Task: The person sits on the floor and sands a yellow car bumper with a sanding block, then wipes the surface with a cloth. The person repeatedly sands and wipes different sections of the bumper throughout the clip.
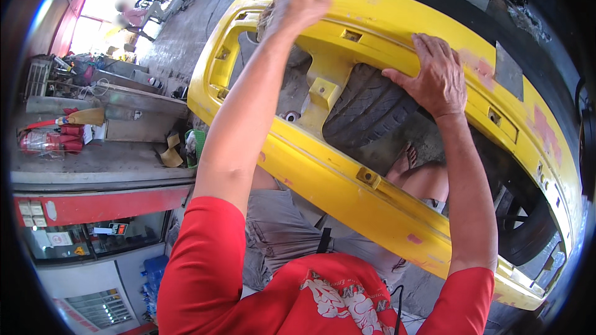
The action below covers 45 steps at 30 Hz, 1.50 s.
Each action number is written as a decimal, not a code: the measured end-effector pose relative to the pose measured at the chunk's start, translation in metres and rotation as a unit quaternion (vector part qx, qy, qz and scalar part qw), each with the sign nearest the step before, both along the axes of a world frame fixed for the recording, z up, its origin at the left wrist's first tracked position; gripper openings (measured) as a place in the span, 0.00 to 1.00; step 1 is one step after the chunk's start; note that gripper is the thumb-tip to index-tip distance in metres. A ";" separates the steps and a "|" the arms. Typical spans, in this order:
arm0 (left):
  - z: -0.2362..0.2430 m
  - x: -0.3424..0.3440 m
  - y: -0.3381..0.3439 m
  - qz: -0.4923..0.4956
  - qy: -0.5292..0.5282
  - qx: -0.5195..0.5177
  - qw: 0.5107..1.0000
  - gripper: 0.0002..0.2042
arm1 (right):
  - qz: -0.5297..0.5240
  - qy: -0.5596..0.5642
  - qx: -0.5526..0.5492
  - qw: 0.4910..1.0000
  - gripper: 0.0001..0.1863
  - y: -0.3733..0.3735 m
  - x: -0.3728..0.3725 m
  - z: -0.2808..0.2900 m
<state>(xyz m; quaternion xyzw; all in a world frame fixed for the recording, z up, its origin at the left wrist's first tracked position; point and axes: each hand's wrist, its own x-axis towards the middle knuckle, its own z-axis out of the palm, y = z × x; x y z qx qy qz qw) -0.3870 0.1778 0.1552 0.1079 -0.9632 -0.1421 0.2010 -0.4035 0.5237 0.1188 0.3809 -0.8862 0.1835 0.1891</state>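
Note:
A large yellow car bumper (323,164) with patches of pink and bare filler lies across in front of me, tilted down to the right. Over its upper left part reaches my left hand (298,7), slightly blurred, thumb and fingers apart, with nothing visible between them. My right hand (439,77) rests palm down on the upper middle edge of the bumper, its fingers stretched and its thumb spread over the opening. Through the bumper's openings I see a black tyre (372,108) under it. The undersides of both hands are hidden.
To the left stands a grey shelf (143,161) carrying a hand brush (84,116) and red bundles (53,139). Another tyre (528,232) lies under the bumper's right end. A seated person (133,15) is far off at the upper left. My bare foot (405,158) shows below.

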 end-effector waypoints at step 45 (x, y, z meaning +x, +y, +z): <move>-0.008 0.092 -0.143 0.009 0.027 0.050 0.998 0.14 | 0.100 -0.166 -0.078 0.978 0.07 -0.199 -0.033 0.019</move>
